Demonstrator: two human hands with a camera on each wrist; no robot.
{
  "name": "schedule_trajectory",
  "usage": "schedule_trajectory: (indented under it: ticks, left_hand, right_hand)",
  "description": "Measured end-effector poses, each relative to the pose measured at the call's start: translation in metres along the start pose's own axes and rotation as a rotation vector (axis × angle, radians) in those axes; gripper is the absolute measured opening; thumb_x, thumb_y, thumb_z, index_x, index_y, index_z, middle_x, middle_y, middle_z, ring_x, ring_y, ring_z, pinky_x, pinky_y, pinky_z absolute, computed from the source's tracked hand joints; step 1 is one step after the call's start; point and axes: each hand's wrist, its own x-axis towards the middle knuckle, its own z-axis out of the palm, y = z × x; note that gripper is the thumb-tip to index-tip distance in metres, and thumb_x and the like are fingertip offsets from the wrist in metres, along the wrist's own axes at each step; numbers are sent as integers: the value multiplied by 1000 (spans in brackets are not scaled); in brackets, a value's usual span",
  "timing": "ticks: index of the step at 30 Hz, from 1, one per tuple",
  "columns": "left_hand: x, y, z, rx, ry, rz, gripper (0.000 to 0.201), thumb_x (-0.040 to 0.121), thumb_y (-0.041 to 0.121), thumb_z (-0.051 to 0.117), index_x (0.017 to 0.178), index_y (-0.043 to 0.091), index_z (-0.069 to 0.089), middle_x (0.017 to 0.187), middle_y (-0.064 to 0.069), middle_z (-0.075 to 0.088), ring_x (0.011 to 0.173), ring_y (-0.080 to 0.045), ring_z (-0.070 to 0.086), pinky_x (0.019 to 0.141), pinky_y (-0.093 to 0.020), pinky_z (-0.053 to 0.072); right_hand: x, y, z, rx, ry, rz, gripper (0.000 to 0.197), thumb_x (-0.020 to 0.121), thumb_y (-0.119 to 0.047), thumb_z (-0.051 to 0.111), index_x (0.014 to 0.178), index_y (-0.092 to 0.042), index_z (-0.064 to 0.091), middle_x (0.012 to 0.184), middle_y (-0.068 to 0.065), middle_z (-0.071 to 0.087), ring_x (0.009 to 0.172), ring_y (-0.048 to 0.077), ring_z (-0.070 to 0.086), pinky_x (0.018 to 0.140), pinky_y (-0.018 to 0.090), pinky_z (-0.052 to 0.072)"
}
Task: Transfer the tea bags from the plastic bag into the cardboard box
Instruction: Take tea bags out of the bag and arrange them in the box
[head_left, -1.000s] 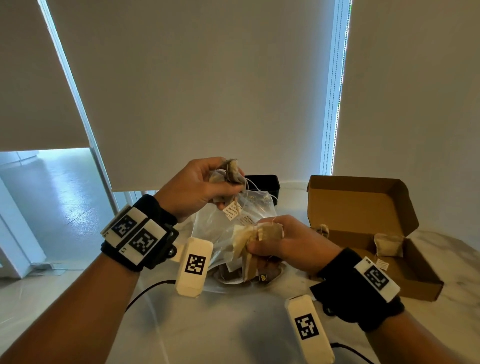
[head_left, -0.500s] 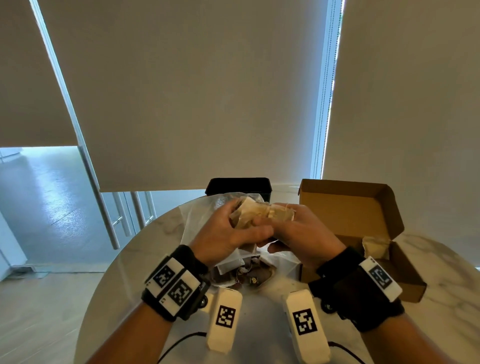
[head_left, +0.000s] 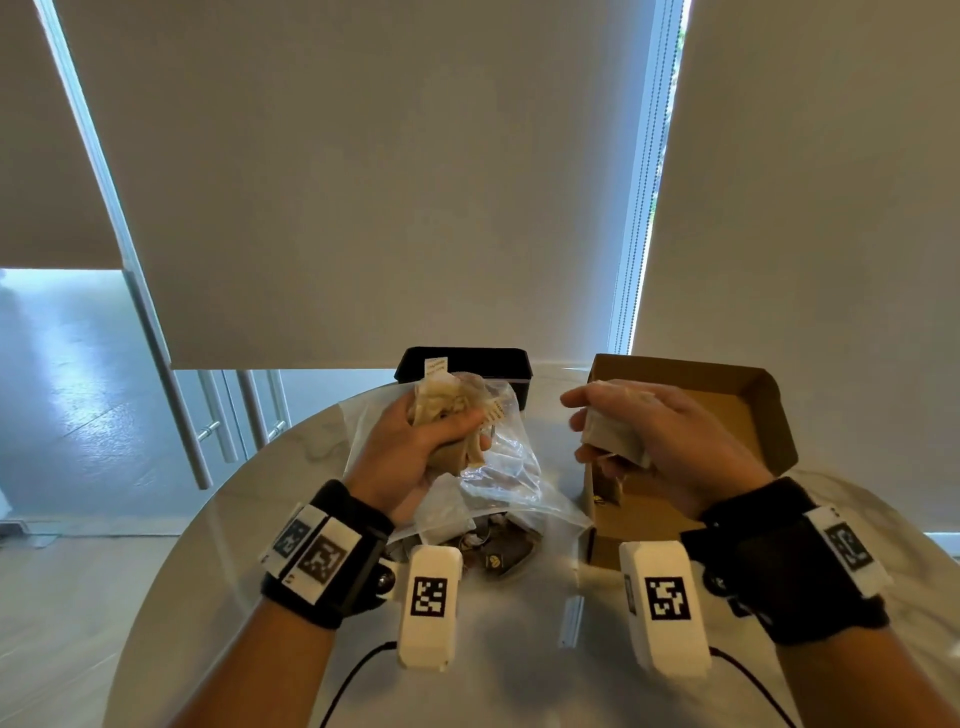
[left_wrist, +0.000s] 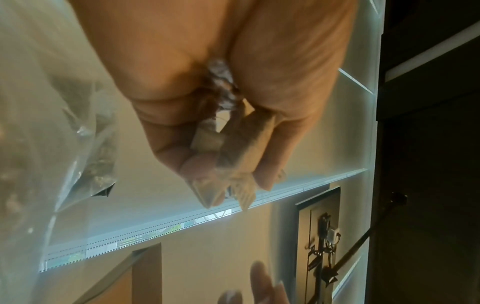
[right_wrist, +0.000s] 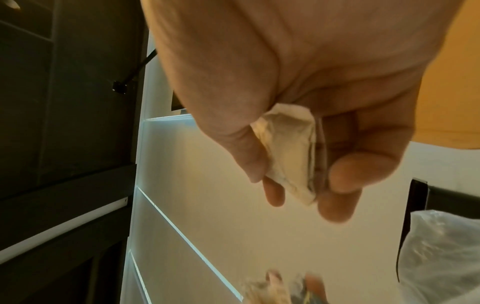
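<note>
Head view: hands now parted after meeting a moment ago. Left hand (head_left: 415, 447) clutching a bunch of tea bags (head_left: 441, 410) above the plastic bag (head_left: 511, 467); right hand (head_left: 660, 441) pinching a single tea bag (head_left: 613, 434) over the open cardboard box (head_left: 748, 405). Likely a hand-over done, with the drop into the box next.

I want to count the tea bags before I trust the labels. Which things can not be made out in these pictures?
- Number of tea bags in the left hand: bunched and covered by fingers in head and left wrist views.
- Floor of the box: the right hand hides most of it in the head view.
- Bags left in the plastic bag: crumpled film and glare blur them.
- Tag print: too small.
</note>
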Motion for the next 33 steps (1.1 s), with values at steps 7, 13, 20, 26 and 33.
schedule_trajectory:
  ticks: [7,13,20,26,33]
  left_hand:
    - [6,-3,-18,-186,-10,-121,29,73,11,67,100,18,65,99,-17,60,60,-15,61,58,-34,57]
    - [4,1,-20,-173,78,-136,25,65,7,63,90,8,61,90,-13,60,57,-12,58,53,-29,56]
    - [-4,-4,0,406,6,59,29,64,24,75,82,2,69,70,-7,68,59,-14,62,47,-25,51]
    - [-14,2,14,576,-91,165,11,77,13,73,80,4,70,66,-4,68,57,-10,63,48,-20,49]
    - [-17,7,18,707,-118,226,12,78,19,74,75,8,72,67,-4,69,60,-13,66,58,-20,52]
  right_hand:
    - [-2,-1,-19,-40,97,-14,24,96,-29,48,97,-23,71,104,6,59,86,18,57,62,21,53]
    - [3,3,-36,10,231,-71,22,74,-34,64,87,-18,70,85,-4,67,89,20,60,68,31,47]
    - [5,9,-13,15,142,-89,20,66,-34,67,76,-18,70,79,-5,68,84,15,62,69,29,51]
    - [6,17,13,-28,32,-113,10,76,-21,70,82,-16,75,82,-4,74,71,3,66,58,16,52]
    - [4,19,36,-54,16,-204,21,72,-24,69,83,-6,69,81,14,72,69,15,69,62,22,57]
